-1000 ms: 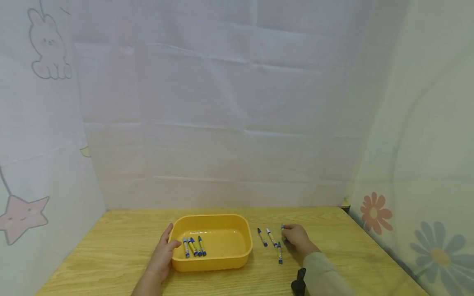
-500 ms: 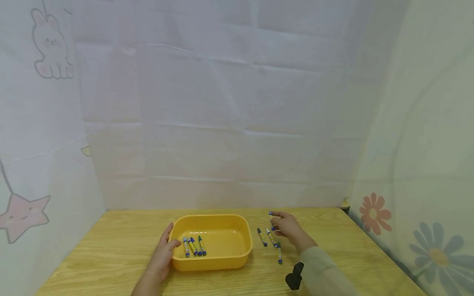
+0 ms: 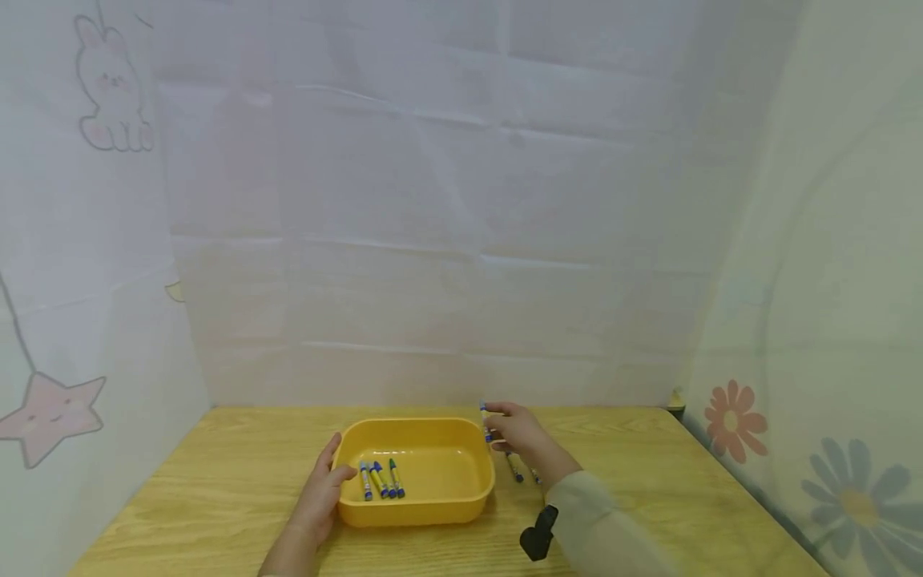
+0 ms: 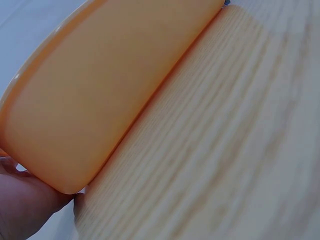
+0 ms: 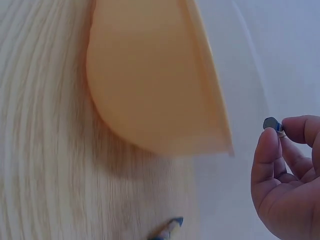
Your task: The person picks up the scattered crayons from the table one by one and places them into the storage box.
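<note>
A yellow plastic tub [image 3: 417, 513] stands on the wooden table with several crayons [image 3: 379, 481] lying in its left half. My left hand [image 3: 317, 493] grips the tub's left end, thumb over the rim and fingers along the outside. In the left wrist view, that hand [image 4: 30, 200] shows at the tub's lower corner. Between thumb and fingertips my right hand [image 3: 522, 434] pinches a crayon [image 3: 485, 418] with a blue end, raised by the tub's right rim. The right wrist view shows the end of that crayon [image 5: 271, 123] above the tub's rim height.
Right of the tub, crayons [image 3: 513, 467] lie on the wooden table [image 3: 649, 489], partly hidden by my right hand and forearm. A black device [image 3: 539, 535] sits at my right wrist. Printed cloth walls [image 3: 461, 320] enclose the table at the back and sides.
My right hand has lifted a crayon from the table and carried it leftward to the tub's right rim. The left hand and the tub stay in place.
</note>
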`<state>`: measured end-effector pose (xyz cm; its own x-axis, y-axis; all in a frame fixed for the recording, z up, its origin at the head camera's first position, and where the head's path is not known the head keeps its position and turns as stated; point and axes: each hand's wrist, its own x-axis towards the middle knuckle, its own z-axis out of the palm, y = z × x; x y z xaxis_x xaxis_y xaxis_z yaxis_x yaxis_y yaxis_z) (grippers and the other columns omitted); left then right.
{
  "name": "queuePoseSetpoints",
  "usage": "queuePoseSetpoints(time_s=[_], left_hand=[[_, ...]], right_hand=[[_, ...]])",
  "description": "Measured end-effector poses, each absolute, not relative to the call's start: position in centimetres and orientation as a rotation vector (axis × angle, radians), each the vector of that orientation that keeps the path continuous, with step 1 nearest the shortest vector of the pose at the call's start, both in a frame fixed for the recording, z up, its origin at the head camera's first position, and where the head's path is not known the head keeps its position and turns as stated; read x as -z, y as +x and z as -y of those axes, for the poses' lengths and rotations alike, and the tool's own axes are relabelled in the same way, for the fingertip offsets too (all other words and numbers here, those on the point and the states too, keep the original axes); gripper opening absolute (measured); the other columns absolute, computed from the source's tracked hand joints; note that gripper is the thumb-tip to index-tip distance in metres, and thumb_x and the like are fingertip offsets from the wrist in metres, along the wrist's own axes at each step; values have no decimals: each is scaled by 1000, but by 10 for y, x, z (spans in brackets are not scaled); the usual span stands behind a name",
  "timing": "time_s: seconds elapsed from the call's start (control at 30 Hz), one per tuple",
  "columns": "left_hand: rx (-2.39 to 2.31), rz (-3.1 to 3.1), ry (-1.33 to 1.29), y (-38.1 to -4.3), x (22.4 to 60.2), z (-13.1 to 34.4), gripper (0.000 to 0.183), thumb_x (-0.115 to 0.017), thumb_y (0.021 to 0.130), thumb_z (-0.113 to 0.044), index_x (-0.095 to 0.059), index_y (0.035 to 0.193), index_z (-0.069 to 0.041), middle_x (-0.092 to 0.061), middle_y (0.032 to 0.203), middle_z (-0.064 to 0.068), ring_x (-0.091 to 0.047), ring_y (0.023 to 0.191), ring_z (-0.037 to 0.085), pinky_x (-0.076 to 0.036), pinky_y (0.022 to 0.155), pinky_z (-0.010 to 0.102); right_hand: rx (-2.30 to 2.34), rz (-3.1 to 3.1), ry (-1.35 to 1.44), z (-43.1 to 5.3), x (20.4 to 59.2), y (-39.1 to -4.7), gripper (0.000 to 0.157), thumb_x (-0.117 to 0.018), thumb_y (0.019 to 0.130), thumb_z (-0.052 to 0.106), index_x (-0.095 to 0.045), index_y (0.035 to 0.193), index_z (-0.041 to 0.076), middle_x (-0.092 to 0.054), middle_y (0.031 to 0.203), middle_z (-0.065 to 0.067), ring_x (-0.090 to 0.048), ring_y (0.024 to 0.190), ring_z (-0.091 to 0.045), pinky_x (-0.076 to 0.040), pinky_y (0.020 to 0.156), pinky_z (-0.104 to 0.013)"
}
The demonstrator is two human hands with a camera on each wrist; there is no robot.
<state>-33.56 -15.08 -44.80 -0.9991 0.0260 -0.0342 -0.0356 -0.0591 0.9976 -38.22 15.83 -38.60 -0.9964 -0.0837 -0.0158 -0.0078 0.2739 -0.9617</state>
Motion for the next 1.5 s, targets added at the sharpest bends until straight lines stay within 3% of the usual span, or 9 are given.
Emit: queuePoseSetpoints(time_s=[0.47, 0.77, 1.13, 1.5], left_hand=[[-2261, -2130, 4, -338, 452, 151, 79, -42, 94, -7, 4, 158, -13, -1, 161, 30, -22, 144, 50, -29, 116, 58], [-2261, -2137, 16, -338, 452, 151, 78, -41, 94, -6, 3, 158, -11, -4, 161, 30, -26, 142, 49, -33, 114, 56], [-2260, -2131, 3, -337, 452, 150, 79, -42, 94, -7, 3, 158, -12, -3, 161, 29, -25, 143, 49, -30, 115, 58], [-2260, -2128, 1, -337, 452, 149, 79, -42, 94, -8, 3, 158, -12, -3, 161, 29, -24, 143, 49, -29, 116, 58]], right_hand=[[1829, -2319, -195, -99, 394, -384, 46, -57, 95, 12, -49, 138, -3, -59, 85, -2, -58, 71, -12, -53, 61, -22], [1810, -2313, -164, -72, 410, -381, 41, -59, 94, 10, -54, 133, -3, -63, 92, -9, -58, 68, -12, -52, 57, -21], [1703, -2377, -98, -51, 429, -381, 34, -60, 87, 1, -61, 120, -5, -70, 92, -14, -62, 63, -13, -52, 52, -22], [1412, -2567, -9, -34, 428, -369, 20, -64, 86, 1, -69, 105, 0, -66, 78, -6, -54, 54, -12, -50, 47, -22]])
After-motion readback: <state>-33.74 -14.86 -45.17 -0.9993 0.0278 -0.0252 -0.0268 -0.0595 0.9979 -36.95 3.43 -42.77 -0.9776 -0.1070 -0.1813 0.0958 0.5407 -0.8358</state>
